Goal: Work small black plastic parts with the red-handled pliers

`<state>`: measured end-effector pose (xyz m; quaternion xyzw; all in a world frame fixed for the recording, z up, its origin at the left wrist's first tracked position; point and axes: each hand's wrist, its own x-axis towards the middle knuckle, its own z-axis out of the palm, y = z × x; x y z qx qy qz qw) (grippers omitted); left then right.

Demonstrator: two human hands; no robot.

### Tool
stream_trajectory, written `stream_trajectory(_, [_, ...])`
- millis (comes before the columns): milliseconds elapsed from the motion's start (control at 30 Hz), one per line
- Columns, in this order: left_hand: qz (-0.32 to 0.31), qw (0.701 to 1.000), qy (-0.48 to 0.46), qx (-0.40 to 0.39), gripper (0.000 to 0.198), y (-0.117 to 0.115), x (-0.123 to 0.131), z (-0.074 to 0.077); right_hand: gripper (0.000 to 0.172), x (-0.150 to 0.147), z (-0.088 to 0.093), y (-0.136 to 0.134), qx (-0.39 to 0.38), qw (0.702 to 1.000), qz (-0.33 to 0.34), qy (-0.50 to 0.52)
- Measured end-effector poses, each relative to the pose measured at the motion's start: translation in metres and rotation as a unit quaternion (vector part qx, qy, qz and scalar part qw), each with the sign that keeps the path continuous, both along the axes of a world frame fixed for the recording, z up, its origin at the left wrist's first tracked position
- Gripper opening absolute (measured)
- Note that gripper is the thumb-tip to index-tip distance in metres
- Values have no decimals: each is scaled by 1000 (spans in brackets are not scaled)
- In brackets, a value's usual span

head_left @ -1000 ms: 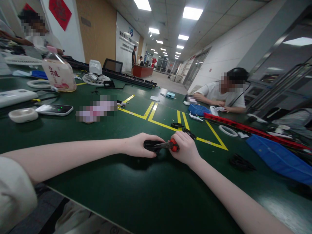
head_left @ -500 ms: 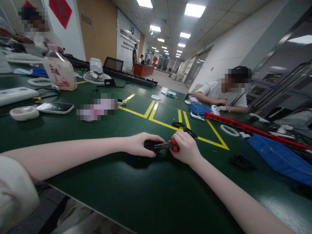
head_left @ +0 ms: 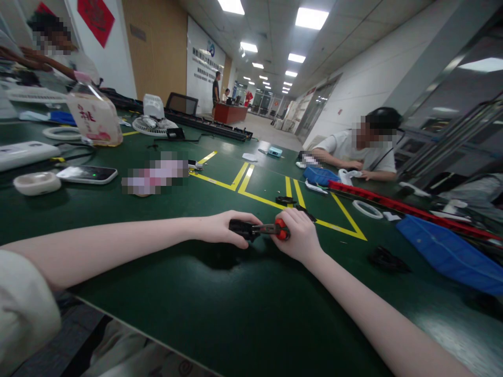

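Head view, sole entry. Left hand (head_left: 222,225): thumb and fingers clamped on the sides of a black part (head_left: 240,229), held above the green table (head_left: 236,324), its working end facing right. Right hand (head_left: 301,235): fingers wrapped round the red-handled pliers (head_left: 268,229), their nose pointing left and meeting that end of the part; whether the nose grips it or only touches cannot be told. Nearby, beyond the right hand: a loose black piece (head_left: 285,200) on the table. Further right: a black bundle (head_left: 387,260), beside a blue bin (head_left: 451,254).

Handling notes, as judged: left grip best kept firm and well back from the nose; pliers best held in line with the part, with pressure added gradually, since a slip would probably run toward the left fingertips, and a sharp twist might crack the part.
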<state>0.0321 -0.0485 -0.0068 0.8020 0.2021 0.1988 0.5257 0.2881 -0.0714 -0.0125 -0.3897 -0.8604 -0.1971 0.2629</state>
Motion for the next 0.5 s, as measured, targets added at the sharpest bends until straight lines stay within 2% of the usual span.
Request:
stream_trajectory(133, [20,999,2,-37,53,1,0,1,18,1,0,0,-1,1000,0,7])
stream_trajectory(500, [21,998,18,-48,58,2,-1,3,14,1,1,-2,6,1000,2,4])
